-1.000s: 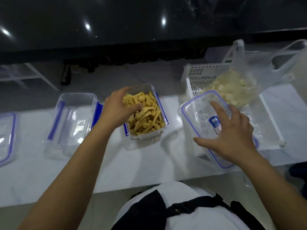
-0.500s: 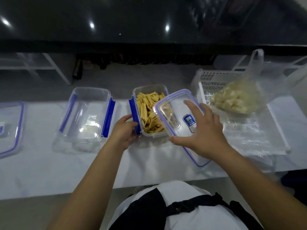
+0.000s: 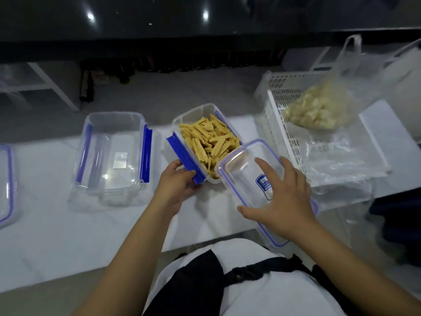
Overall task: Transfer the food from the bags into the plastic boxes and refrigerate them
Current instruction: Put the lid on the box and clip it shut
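A clear plastic box (image 3: 193,115) with blue clips stands in the middle of the white table, filled with yellow food strips (image 3: 209,137). My left hand (image 3: 176,185) grips its near left corner at the blue clip. My right hand (image 3: 282,197) holds a clear lid (image 3: 241,165) with a blue seal, tilted, its far edge over the box's near right corner. An empty clear box (image 3: 111,153) stands to the left. A clear bag of pale food chunks (image 3: 316,110) lies in a white basket (image 3: 280,103) on the right.
Another lid (image 3: 5,183) lies at the far left edge of the table. An emptied clear bag (image 3: 335,160) is spread in the basket's near part. A dark glossy wall runs behind. The table's near edge is at my body.
My left hand left the food strips and took the box's near left corner. My right hand carried the lid leftward from the basket to the filled box.
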The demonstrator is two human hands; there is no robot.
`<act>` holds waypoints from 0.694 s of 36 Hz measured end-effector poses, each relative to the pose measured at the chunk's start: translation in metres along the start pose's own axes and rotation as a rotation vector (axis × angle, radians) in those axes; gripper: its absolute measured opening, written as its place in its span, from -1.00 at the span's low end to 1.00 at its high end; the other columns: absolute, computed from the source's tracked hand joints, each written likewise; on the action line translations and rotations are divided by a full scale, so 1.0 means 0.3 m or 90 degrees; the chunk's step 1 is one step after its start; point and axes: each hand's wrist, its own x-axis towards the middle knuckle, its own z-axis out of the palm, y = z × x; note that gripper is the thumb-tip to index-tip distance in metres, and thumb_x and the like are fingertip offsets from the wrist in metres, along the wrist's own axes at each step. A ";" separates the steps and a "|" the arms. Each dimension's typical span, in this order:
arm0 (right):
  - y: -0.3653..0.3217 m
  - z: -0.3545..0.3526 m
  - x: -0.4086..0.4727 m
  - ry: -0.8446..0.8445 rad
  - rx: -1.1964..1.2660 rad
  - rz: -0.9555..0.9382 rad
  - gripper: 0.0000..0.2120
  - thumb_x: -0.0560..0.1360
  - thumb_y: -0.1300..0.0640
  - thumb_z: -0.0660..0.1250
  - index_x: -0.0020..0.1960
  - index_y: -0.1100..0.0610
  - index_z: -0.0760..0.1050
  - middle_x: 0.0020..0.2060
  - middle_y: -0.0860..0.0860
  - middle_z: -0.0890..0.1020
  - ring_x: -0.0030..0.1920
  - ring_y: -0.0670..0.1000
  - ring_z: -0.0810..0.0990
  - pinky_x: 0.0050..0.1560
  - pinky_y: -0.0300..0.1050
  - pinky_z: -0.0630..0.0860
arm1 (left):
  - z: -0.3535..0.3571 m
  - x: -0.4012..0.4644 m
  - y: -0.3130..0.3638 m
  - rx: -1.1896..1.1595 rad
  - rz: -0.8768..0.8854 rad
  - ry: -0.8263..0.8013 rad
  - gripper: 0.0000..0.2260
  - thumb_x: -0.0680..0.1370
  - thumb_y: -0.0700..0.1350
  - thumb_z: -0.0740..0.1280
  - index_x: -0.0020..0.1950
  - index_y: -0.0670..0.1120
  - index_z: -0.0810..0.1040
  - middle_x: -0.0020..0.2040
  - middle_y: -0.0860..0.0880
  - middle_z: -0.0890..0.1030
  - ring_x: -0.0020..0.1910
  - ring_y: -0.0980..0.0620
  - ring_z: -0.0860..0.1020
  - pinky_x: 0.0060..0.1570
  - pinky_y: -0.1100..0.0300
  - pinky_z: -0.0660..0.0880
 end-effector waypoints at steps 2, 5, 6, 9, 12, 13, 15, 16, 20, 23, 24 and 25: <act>0.006 0.016 -0.024 0.005 -0.007 0.011 0.08 0.07 -0.58 0.21 0.54 -0.37 0.01 0.58 -0.01 0.01 0.52 0.18 0.05 0.48 0.25 0.08 | -0.006 0.003 0.014 -0.012 0.023 -0.012 -0.64 0.59 -0.31 0.32 0.37 -0.06 0.47 0.12 -0.14 0.70 0.02 -0.13 0.72 0.10 -0.15 0.63; 0.006 0.044 -0.054 0.008 -0.011 0.022 0.08 0.08 -0.58 0.21 0.54 -0.37 -0.01 0.57 -0.01 -0.02 0.51 0.18 0.02 0.47 0.28 0.10 | -0.014 0.014 0.034 -0.062 0.038 -0.002 -0.63 0.62 -0.35 0.26 0.40 -0.08 0.46 0.16 -0.19 0.68 0.08 -0.17 0.70 0.11 -0.18 0.62; 0.003 0.053 -0.062 0.011 -0.007 0.022 0.07 0.08 -0.57 0.22 0.54 -0.37 -0.02 0.57 0.00 -0.02 0.51 0.18 0.02 0.46 0.29 0.10 | -0.014 0.016 0.037 -0.069 0.037 0.001 -0.62 0.62 -0.35 0.25 0.41 -0.07 0.46 0.17 -0.19 0.68 0.08 -0.18 0.69 0.11 -0.19 0.62; -0.013 0.078 -0.074 0.023 0.007 0.027 0.04 0.10 -0.56 0.22 0.53 -0.38 0.01 0.58 0.06 0.01 0.51 0.23 0.03 0.46 0.33 0.08 | -0.013 0.015 0.032 -0.078 0.031 0.006 -0.58 0.61 -0.36 0.26 0.45 -0.07 0.43 0.19 -0.21 0.66 0.08 -0.18 0.69 0.08 -0.16 0.63; -0.031 0.097 -0.071 0.034 0.013 0.033 0.02 0.10 -0.54 0.22 0.52 -0.38 0.05 0.58 0.08 0.02 0.51 0.25 0.03 0.46 0.32 0.05 | -0.009 0.003 0.016 -0.088 0.015 0.010 -0.56 0.60 -0.35 0.29 0.45 -0.04 0.44 0.15 -0.20 0.68 0.06 -0.17 0.70 -0.02 -0.07 0.67; -0.034 0.101 -0.069 0.028 0.014 0.038 0.02 0.10 -0.54 0.22 0.52 -0.39 0.04 0.58 0.07 0.00 0.52 0.25 0.02 0.46 0.32 0.04 | -0.007 -0.005 0.009 -0.089 0.009 0.008 -0.56 0.60 -0.34 0.30 0.44 -0.02 0.44 0.14 -0.19 0.69 0.06 -0.17 0.70 -0.03 -0.06 0.66; -0.035 0.109 -0.062 0.015 0.020 0.050 0.02 0.10 -0.54 0.22 0.51 -0.42 -0.02 0.58 0.04 -0.04 0.53 0.25 -0.01 0.47 0.31 0.03 | -0.004 -0.019 -0.010 -0.088 0.010 -0.001 -0.56 0.60 -0.34 0.30 0.44 -0.01 0.45 0.12 -0.17 0.70 0.05 -0.15 0.70 -0.05 -0.03 0.66; -0.034 0.111 -0.058 0.015 0.025 0.054 0.02 0.10 -0.54 0.22 0.51 -0.44 -0.04 0.57 0.03 -0.04 0.53 0.24 -0.02 0.47 0.30 0.03 | -0.003 -0.027 -0.019 -0.088 0.015 -0.004 -0.57 0.61 -0.34 0.29 0.44 0.00 0.45 0.09 -0.15 0.71 0.05 -0.13 0.71 -0.06 -0.03 0.66; -0.026 0.113 -0.044 0.016 0.027 0.059 0.02 0.09 -0.54 0.22 0.49 -0.48 -0.09 0.57 0.01 -0.04 0.52 0.22 -0.02 0.47 0.29 0.02 | 0.000 -0.053 -0.043 -0.084 0.026 -0.009 -0.55 0.62 -0.35 0.26 0.46 -0.01 0.43 0.03 -0.09 0.73 0.02 -0.09 0.71 -0.08 -0.02 0.67; -0.027 0.118 -0.035 0.003 0.020 0.054 0.02 0.09 -0.54 0.23 0.50 -0.46 -0.05 0.58 0.02 -0.08 0.52 0.22 -0.05 0.48 0.27 -0.02 | 0.004 -0.067 -0.050 -0.077 0.025 -0.008 -0.54 0.62 -0.35 0.27 0.47 -0.01 0.43 0.06 -0.11 0.72 0.03 -0.10 0.71 -0.07 -0.03 0.67; -0.027 0.121 -0.031 0.000 0.012 0.050 0.02 0.09 -0.54 0.24 0.50 -0.46 -0.06 0.58 0.03 -0.09 0.52 0.22 -0.06 0.48 0.27 -0.02 | 0.004 -0.071 -0.050 -0.072 0.027 -0.008 -0.54 0.62 -0.35 0.27 0.48 -0.01 0.42 0.08 -0.13 0.71 0.03 -0.10 0.71 -0.07 -0.03 0.67; -0.027 0.123 -0.027 -0.001 0.004 0.045 0.03 0.10 -0.54 0.25 0.50 -0.45 -0.07 0.58 0.03 -0.10 0.52 0.22 -0.07 0.47 0.28 -0.02 | 0.005 -0.076 -0.049 -0.066 0.029 -0.007 -0.54 0.62 -0.34 0.28 0.48 -0.01 0.41 0.11 -0.14 0.70 0.04 -0.11 0.71 -0.07 -0.02 0.67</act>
